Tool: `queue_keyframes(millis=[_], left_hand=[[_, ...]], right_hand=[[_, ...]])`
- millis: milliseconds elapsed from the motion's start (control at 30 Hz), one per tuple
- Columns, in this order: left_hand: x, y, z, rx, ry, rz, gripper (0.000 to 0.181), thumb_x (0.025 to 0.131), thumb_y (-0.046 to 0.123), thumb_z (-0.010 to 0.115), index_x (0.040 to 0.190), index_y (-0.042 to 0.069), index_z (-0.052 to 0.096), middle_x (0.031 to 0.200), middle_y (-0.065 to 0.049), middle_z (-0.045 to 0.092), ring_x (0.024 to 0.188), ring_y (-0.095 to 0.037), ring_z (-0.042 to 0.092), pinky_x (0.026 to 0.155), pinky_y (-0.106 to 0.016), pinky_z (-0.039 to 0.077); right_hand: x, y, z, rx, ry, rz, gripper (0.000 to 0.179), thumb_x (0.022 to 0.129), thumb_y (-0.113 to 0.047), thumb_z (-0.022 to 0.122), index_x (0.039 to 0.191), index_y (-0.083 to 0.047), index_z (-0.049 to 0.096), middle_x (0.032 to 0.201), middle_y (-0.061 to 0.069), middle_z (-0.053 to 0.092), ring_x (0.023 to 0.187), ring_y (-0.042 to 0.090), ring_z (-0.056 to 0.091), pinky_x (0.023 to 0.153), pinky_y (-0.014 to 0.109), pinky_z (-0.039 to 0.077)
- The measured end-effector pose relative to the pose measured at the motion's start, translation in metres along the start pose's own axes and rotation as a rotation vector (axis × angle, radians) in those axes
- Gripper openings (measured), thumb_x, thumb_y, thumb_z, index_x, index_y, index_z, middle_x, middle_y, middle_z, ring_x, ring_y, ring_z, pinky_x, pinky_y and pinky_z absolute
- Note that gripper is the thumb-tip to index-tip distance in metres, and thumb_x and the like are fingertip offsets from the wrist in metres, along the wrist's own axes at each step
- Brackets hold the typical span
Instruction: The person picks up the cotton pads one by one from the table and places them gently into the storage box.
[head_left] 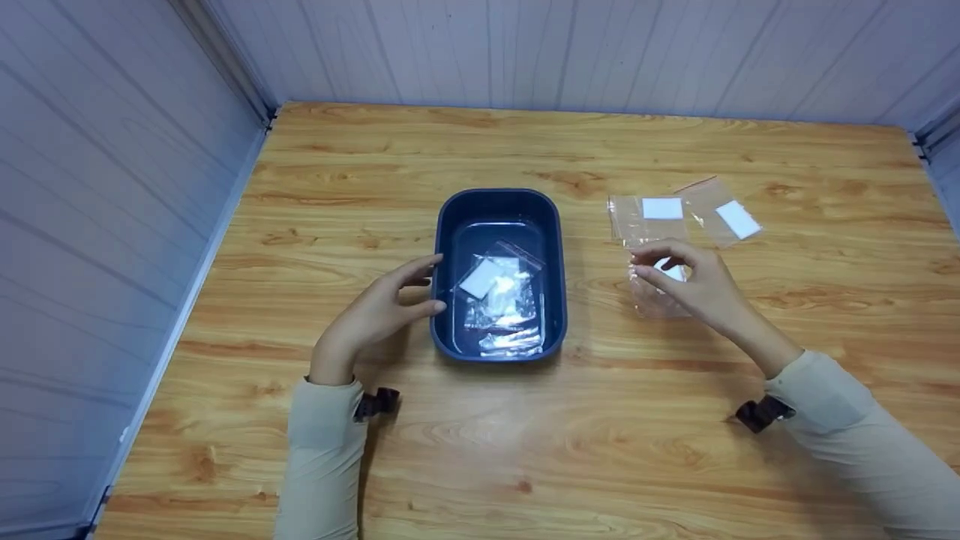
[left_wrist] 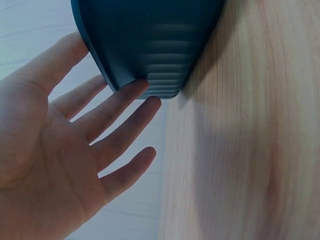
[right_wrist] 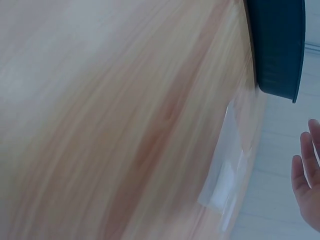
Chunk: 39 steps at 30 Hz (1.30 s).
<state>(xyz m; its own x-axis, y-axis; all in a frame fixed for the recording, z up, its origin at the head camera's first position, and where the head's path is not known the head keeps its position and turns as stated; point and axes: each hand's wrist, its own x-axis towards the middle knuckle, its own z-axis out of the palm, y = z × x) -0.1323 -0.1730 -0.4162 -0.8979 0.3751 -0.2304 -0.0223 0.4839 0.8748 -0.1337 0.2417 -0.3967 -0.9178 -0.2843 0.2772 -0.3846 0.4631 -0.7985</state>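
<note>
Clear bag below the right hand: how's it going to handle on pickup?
Probably floppy: the bag looks like thin, see-through film. Likely very light, since it lies nearly flat with no visible bulk. It may slide before fingers catch an edge, as it sits low against the smooth-looking table.

Looks like a small enclosed work booth. Has a pale plank-patterned back wall (head_left: pixel 525 56), a matching left wall (head_left: pixel 97 187) and a sliver of right wall (head_left: pixel 949 196), hemming in a wood-grain table (head_left: pixel 480 457) on three sides. Shows strips (head_left: pixel 225 60) along the two far corners. Hints at table work through a plastic tub (head_left: pixel 555 270), small clear bags (head_left: pixel 634 226) and black devices (head_left: pixel 386 400) at both cuffs (head_left: pixel 326 405). Cannot be pinned down as workshop or office.
</note>
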Motion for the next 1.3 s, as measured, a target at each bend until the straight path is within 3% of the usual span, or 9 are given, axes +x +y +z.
queue_keyframes(millis=[167,500,733,1000,1300], left_hand=[[0.000,0.001,0.000,0.013,0.000,-0.002,0.068,0.093,0.024,0.072,0.153,0.020,0.039,0.147,-0.010,0.048,0.136,-0.029,0.042,0.114,-0.052,0.029],[0.000,0.000,-0.001,0.018,-0.001,-0.016,0.068,0.093,0.025,0.071,0.153,0.021,0.039,0.147,-0.009,0.048,0.136,-0.029,0.042,0.115,-0.053,0.028],[-0.001,0.000,-0.001,0.009,-0.006,0.003,0.069,0.093,0.024,0.072,0.153,0.019,0.039,0.149,-0.011,0.046,0.136,-0.031,0.042,0.115,-0.054,0.027],[-0.001,0.000,0.000,0.013,0.001,0.004,0.069,0.093,0.026,0.072,0.153,0.020,0.039,0.150,-0.007,0.046,0.136,-0.029,0.043,0.115,-0.052,0.029],[-0.001,0.001,0.000,0.028,0.011,-0.023,0.068,0.093,0.026,0.071,0.153,0.021,0.039,0.149,-0.007,0.046,0.136,-0.028,0.042,0.115,-0.052,0.028]], right_hand=[[-0.002,0.027,-0.005,-0.033,-0.034,0.018,0.021,0.089,0.001,0.071,0.110,0.000,0.072,0.099,0.011,0.073,0.090,0.004,0.062,0.078,0.018,0.047],[-0.011,0.041,-0.013,-0.100,-0.162,0.069,0.028,0.090,-0.004,0.072,0.118,-0.004,0.070,0.113,0.010,0.070,0.098,0.015,0.061,0.082,0.028,0.048],[-0.017,0.049,-0.013,-0.075,-0.258,0.136,0.036,0.088,-0.006,0.075,0.123,-0.003,0.067,0.112,0.014,0.068,0.100,0.026,0.061,0.083,0.018,0.052],[-0.020,0.060,-0.014,-0.114,-0.306,0.086,0.043,0.082,-0.003,0.079,0.123,0.000,0.066,0.112,0.015,0.068,0.102,0.031,0.062,0.085,0.029,0.054],[-0.021,0.065,-0.018,-0.131,-0.361,0.028,0.050,0.081,-0.007,0.081,0.127,-0.005,0.064,0.123,0.010,0.065,0.113,0.028,0.058,0.096,0.023,0.045]])
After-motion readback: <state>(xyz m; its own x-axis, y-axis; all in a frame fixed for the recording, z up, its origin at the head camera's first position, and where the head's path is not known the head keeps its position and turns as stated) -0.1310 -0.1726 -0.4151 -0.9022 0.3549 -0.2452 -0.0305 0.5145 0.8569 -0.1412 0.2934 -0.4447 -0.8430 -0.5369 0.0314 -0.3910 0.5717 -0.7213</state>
